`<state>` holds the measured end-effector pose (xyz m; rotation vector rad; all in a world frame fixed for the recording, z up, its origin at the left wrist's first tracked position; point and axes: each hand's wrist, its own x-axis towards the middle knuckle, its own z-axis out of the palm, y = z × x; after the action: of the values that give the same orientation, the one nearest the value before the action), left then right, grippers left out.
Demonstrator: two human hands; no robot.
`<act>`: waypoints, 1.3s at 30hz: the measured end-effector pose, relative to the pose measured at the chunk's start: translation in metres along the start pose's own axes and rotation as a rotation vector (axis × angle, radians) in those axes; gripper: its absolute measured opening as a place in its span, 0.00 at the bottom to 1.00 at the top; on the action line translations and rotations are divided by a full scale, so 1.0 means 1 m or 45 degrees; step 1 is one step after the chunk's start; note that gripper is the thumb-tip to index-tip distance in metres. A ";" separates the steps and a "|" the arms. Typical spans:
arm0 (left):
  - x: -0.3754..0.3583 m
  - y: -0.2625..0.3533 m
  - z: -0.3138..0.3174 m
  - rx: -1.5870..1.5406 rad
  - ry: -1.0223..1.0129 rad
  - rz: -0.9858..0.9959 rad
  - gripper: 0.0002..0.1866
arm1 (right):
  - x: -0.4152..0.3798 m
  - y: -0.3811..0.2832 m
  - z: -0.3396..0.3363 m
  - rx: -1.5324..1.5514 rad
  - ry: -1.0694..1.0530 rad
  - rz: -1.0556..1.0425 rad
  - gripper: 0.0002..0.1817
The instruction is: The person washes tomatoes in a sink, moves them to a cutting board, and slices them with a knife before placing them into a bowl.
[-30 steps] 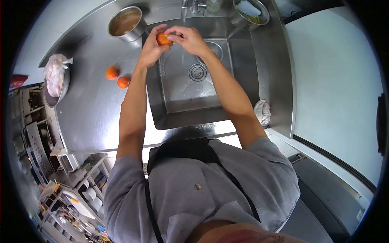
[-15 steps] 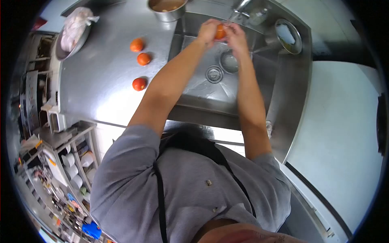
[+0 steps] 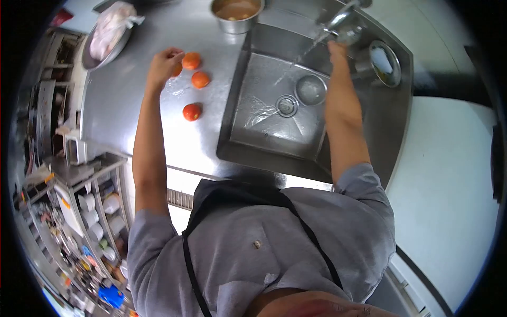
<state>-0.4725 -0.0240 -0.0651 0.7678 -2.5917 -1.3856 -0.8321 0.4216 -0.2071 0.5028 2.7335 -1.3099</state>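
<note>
On the steel counter, my left hand has its fingers curled over a tomato, which shows partly beneath them. Close beside it lies a second tomato. Two more, an orange-red tomato and a redder tomato, lie nearer to me. My right hand reaches to the tap behind the sink; its fingers are blurred and partly hidden. Water runs from the tap into the steel sink. A small round bowl sits in the sink beside the drain.
A metal pot with brownish liquid stands at the back. Far left, a bowl holds a plastic bag. A metal dish with a pale blue item leans right of the sink. Shelves stand lower left.
Both hands held a tomato over the sink; now they are apart. My left hand has carried it left to the counter by the others. My right hand has moved right to the tap.
</note>
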 end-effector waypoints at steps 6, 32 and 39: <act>0.033 -0.014 0.025 0.737 -0.093 0.037 0.31 | -0.031 -0.021 -0.041 0.231 -0.248 0.074 0.12; -0.180 -0.005 0.038 0.880 -0.061 -0.162 0.34 | -0.355 -0.086 0.082 -0.421 -0.672 -0.988 0.37; -0.141 -0.045 0.074 0.817 0.083 -0.355 0.26 | -0.414 -0.126 0.150 -0.804 -0.626 -1.205 0.33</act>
<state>-0.3573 0.0784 -0.1241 1.2599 -2.9748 -0.5213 -0.4931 0.1248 -0.1250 -1.0968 2.7155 -0.4059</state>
